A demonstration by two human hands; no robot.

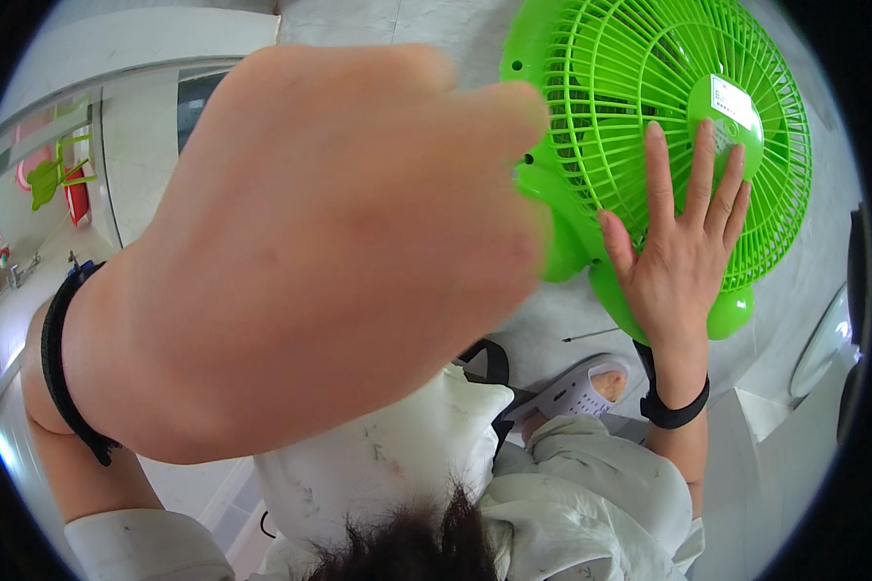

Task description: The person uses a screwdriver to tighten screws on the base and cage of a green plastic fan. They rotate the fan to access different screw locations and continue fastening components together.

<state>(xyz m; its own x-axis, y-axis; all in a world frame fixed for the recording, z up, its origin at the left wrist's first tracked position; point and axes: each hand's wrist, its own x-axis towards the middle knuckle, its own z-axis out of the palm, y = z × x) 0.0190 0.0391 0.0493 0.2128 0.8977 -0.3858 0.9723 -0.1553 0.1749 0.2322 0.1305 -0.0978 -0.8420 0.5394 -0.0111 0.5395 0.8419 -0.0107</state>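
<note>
A bright green plastic fan (610, 107) with a round grille lies on the pale floor at the upper right. My right hand (683, 242) rests flat on the grille with its fingers spread, the fingertips near the green hub cap; a black band circles that wrist. My left hand (329, 252) is raised very close to the camera and fills the middle of the picture, blurred. Its fingers curl toward the fan's left rim, and whether they hold anything is hidden. A black band sits on the left wrist as well.
My knees in pale, stained trousers (407, 455) and a pale perforated sandal (581, 387) show below the fan. A thin dark rod (591, 336) lies on the floor by the sandal. A green and red child's chair (58, 179) stands far left. A white round object (824, 344) sits at the right edge.
</note>
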